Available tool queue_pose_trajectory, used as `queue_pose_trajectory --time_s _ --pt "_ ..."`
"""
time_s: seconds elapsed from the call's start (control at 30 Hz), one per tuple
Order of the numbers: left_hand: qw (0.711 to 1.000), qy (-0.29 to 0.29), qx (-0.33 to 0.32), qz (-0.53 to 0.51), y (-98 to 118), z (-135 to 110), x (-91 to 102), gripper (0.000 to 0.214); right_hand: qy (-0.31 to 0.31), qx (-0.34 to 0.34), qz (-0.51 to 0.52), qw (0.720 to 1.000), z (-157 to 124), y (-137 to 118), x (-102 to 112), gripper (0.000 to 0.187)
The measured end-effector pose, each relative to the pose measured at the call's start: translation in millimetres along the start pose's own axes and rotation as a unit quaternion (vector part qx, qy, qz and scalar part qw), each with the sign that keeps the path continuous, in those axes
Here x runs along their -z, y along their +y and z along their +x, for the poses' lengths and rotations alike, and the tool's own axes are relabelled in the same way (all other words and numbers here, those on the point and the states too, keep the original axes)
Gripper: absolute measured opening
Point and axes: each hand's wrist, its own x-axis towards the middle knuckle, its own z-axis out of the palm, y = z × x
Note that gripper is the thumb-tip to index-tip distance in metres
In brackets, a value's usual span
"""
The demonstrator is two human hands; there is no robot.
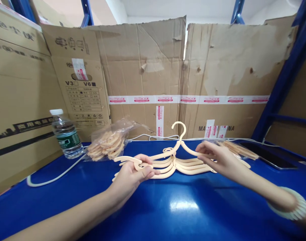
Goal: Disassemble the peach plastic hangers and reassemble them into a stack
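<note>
A cream plastic clothes hanger [181, 143] stands hook up at the middle of the blue table. My left hand [134, 174] pinches its left arm, thumb and fingers pressed together near a curved end piece. On the right, my right hand [215, 155] grips the other arm between thumb and fingers. Beneath and behind the held hanger lies a stack of similar cream hangers [190, 170], their hooks bunched near the centre. My hands hide parts of the hanger's two ends.
On the left stand a water bottle [67, 135] and a clear bag of cream pieces [107, 144]. Another bag [238, 149] and a dark phone [268, 156] lie right. A white cable [52, 175] crosses the blue table [183, 214]. Cardboard panels [145, 80] wall the back.
</note>
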Motion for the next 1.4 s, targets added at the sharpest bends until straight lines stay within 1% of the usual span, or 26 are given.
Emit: queue_pose_trajectory --time_s 0.13,0.2,0.27,0.33,0.43,0.53,0.6,0.7,0.8,0.9,1.03,1.2,1.33,1.4 --pt "1.000 0.016 -0.009 0.010 1.8 -2.8 18.5 0.033 0.024 0.002 0.036 0.999 -9.3 4.0 -17.8 0.014" --pt "1.000 0.027 -0.007 0.004 1.4 -5.2 23.7 0.033 0.022 -0.007 0.045 0.999 -15.1 6.4 -24.8 0.016" --pt "0.999 0.034 -0.012 0.000 0.3 -5.3 25.8 0.032 0.023 -0.010 0.043 0.999 -21.4 7.0 -27.2 0.017" --pt "0.999 0.027 -0.017 -0.001 -1.5 -3.0 26.5 0.032 0.037 -0.001 0.026 0.999 -26.7 6.1 -25.2 0.017" --pt "1.000 0.014 -0.019 -0.010 -4.6 0.7 26.4 0.028 0.076 0.033 -0.013 0.996 -30.6 4.0 -19.2 0.018" --pt "0.999 0.013 -0.017 -0.044 -5.7 0.6 25.0 0.023 0.102 0.055 -0.033 0.993 -30.4 2.5 -16.4 0.018" --pt "0.997 0.008 -0.003 -0.079 -5.2 -0.7 23.9 0.020 0.108 0.063 -0.030 0.992 -29.6 2.0 -16.8 0.018" --pt "0.992 -0.018 0.025 -0.121 -4.2 -2.0 24.1 0.016 0.109 0.072 -0.015 0.991 -28.6 1.3 -18.1 0.018" --pt "0.989 -0.041 0.038 -0.141 -3.6 -2.7 25.1 0.014 0.111 0.076 -0.012 0.991 -28.2 0.6 -18.5 0.017" --pt "0.988 -0.049 0.041 -0.142 -2.6 -3.4 24.5 0.012 0.111 0.082 -0.014 0.990 -28.5 1.1 -18.7 0.016" --pt "0.988 -0.045 0.046 -0.138 -1.3 -3.9 22.7 0.011 0.107 0.082 -0.028 0.990 -30.5 4.5 -20.5 0.017" --pt "0.989 -0.034 0.061 -0.129 -2.0 -3.6 22.8 0.016 0.112 0.090 -0.049 0.988 -33.3 8.2 -21.9 0.015" --pt "0.991 -0.009 0.066 -0.115 -4.8 -3.4 23.4 0.020 0.126 0.107 -0.069 0.984 -32.2 8.0 -22.4 0.007" --pt "0.992 0.011 0.068 -0.106 -6.0 -3.4 23.5 0.023 0.130 0.122 -0.080 0.981 -31.2 5.8 -23.0 0.008"
